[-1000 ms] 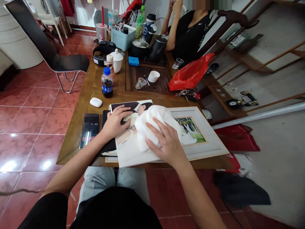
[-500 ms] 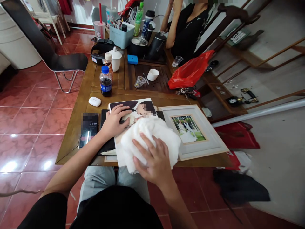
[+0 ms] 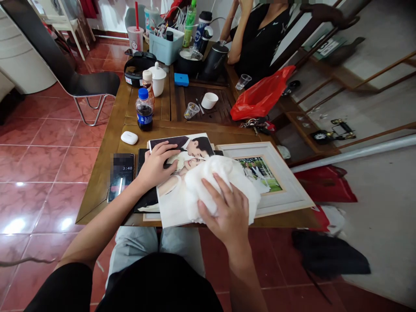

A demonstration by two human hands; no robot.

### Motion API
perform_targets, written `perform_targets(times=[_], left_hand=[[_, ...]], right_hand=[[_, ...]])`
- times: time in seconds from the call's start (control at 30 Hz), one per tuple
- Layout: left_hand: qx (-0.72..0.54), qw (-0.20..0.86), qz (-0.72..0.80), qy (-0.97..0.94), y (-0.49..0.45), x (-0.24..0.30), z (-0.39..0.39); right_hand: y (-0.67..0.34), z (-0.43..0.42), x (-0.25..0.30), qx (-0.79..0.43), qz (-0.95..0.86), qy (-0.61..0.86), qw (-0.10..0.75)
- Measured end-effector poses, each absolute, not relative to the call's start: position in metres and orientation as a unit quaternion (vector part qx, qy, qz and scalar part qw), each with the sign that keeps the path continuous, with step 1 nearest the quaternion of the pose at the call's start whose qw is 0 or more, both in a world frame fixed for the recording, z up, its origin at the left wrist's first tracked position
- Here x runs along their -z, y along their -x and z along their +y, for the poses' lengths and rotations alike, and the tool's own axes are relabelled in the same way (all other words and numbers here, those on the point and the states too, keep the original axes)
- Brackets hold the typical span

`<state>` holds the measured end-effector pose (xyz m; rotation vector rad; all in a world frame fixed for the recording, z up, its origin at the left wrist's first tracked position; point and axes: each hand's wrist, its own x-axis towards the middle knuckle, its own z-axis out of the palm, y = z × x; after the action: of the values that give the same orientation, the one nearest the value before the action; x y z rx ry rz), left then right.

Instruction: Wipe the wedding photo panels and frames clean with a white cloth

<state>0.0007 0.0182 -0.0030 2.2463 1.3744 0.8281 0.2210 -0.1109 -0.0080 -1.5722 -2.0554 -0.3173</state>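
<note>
A large photo print [image 3: 173, 203] of a couple lies near the table's front edge, on top of a dark board or album [image 3: 144, 197]. My left hand [image 3: 159, 164] rests on the print's upper left part, fingers stretched and lying flat. In my right hand [image 3: 226, 208] is a bunched fluffy white cloth [image 3: 198, 186], pressed on the right side of the print. The cloth covers part of the print and overlaps a white picture frame [image 3: 294, 197], which holds a smaller couple photo [image 3: 271, 173] and lies flat at the right.
Left of the print lie a phone [image 3: 121, 178] and a white earbud case [image 3: 129, 138]. Behind stand a cola bottle [image 3: 144, 115], a white lidded cup [image 3: 158, 80] and a red plastic bag [image 3: 256, 102]. Another person [image 3: 256, 47] sits at the far right side.
My right hand has slid the white cloth to the right, uncovering more of the print and covering part of the frame. My left hand has stayed in place.
</note>
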Motion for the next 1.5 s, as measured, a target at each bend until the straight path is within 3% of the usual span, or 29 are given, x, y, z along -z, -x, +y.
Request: perform_targets(times=[0.53, 0.87, 1.23, 1.5], left_hand=[[-0.305, 0.185, 0.485, -0.799, 0.000, 0.006, 0.020], [-0.286, 0.191, 0.493, -0.799, -0.001, 0.000, 0.017], [-0.295, 0.183, 0.491, -0.799, -0.001, 0.003, 0.017], [-0.318, 0.160, 0.518, -0.778, 0.001, 0.010, 0.019]], right_hand=[[-0.179, -0.115, 0.004, 0.078, -0.794, 0.533, 0.284], [-0.219, -0.099, 0.011, 0.128, -0.732, 0.615, 0.264], [-0.186, -0.112, 0.005, 0.082, -0.804, 0.521, 0.273], [-0.195, -0.109, 0.003, 0.077, -0.795, 0.541, 0.264]])
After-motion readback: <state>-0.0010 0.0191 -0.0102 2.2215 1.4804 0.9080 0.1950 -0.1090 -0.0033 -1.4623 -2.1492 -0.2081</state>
